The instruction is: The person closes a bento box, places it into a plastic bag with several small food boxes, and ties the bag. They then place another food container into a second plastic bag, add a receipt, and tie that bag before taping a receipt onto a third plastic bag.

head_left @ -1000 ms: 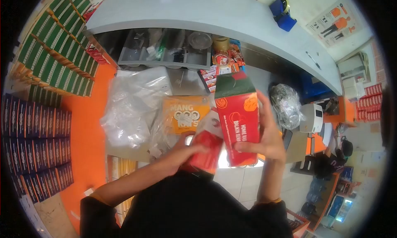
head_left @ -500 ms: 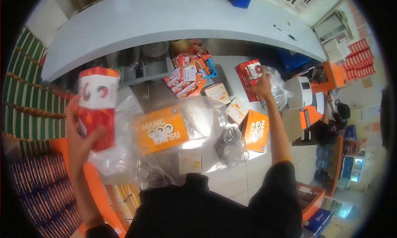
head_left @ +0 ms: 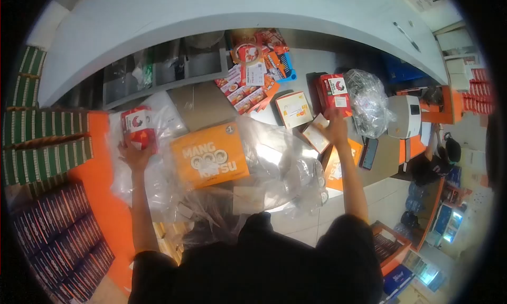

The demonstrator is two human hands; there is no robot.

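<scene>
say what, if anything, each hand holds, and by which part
The left hand touches the near end of a red and white cardboard box; whether it grips is unclear. The right hand, near another red and white box, shows no clear hold.

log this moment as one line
left hand: at red box on plastic; right hand: over small box, near second red box; orange box: between hands
</scene>
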